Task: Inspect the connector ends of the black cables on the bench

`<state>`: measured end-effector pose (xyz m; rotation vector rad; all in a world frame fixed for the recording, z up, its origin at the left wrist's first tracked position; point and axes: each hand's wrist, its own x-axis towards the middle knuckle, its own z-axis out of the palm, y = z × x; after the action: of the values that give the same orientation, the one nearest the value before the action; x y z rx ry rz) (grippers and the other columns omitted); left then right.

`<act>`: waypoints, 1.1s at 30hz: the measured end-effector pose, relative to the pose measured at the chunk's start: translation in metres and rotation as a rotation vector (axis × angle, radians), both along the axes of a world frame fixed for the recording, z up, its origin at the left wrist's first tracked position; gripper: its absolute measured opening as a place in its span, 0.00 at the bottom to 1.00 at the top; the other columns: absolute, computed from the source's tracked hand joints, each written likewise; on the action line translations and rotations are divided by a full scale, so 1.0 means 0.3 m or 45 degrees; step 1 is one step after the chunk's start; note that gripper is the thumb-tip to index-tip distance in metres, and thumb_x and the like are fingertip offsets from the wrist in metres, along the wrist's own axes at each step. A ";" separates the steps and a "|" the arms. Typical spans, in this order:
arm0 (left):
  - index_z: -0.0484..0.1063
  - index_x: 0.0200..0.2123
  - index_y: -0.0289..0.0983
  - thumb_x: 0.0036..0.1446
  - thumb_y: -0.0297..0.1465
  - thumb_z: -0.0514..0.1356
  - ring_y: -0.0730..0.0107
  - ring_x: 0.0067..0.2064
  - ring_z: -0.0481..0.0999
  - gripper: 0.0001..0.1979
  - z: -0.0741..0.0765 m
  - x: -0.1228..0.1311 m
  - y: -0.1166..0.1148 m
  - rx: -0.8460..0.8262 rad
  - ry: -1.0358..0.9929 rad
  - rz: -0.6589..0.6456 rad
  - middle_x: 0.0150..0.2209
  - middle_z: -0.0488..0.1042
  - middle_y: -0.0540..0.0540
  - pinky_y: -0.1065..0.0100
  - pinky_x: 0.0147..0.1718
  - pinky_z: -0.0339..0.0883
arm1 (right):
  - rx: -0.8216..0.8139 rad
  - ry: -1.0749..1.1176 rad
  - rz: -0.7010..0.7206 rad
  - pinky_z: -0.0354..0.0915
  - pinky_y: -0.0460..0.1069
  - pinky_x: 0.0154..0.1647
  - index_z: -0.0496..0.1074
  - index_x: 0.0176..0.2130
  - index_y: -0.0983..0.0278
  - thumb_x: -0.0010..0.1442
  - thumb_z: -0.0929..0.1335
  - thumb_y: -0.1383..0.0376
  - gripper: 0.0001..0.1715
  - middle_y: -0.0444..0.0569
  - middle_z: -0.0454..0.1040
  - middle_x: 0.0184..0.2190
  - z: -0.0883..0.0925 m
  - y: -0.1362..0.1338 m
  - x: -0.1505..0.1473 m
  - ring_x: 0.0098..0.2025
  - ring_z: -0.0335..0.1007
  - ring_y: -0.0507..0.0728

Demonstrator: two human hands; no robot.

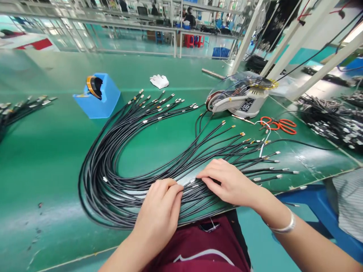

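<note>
A large bundle of black cables [98,177] lies in a U-shaped curve on the green table, its ends tipped with small metal connectors. My left hand [161,204] rests over the near side of the bundle, thumb and forefinger pinched on a cable. To its right, my right hand [225,181] pinches a cable between thumb and fingertips. In the gap between the hands, small silver connectors [193,182] lie over the other cables. Whether both hands hold the same cable, I cannot tell.
Beyond the bundle stand a blue tape dispenser [109,96], a white glove [159,81] and a pale machine with a wheel [246,100]. Orange-handled scissors [279,124] lie at right, near more piled cables [334,121]. Another cable bundle [17,113] lies far left. A blue stool [314,207] stands below the edge.
</note>
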<state>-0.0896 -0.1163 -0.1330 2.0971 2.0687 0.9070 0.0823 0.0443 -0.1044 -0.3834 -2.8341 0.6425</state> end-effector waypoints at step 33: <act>0.71 0.44 0.37 0.63 0.24 0.52 0.63 0.43 0.71 0.11 0.063 -0.257 -0.249 0.115 0.175 0.538 0.40 0.75 0.43 0.59 0.43 0.68 | -0.050 -0.065 0.181 0.63 0.51 0.44 0.72 0.38 0.60 0.64 0.64 0.64 0.07 0.46 0.73 0.36 0.056 -0.079 -0.244 0.40 0.67 0.56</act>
<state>-0.1668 -0.1910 -0.1142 1.8372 2.6528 0.9345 0.0091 0.0206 -0.0876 -0.2086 -2.9214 0.7260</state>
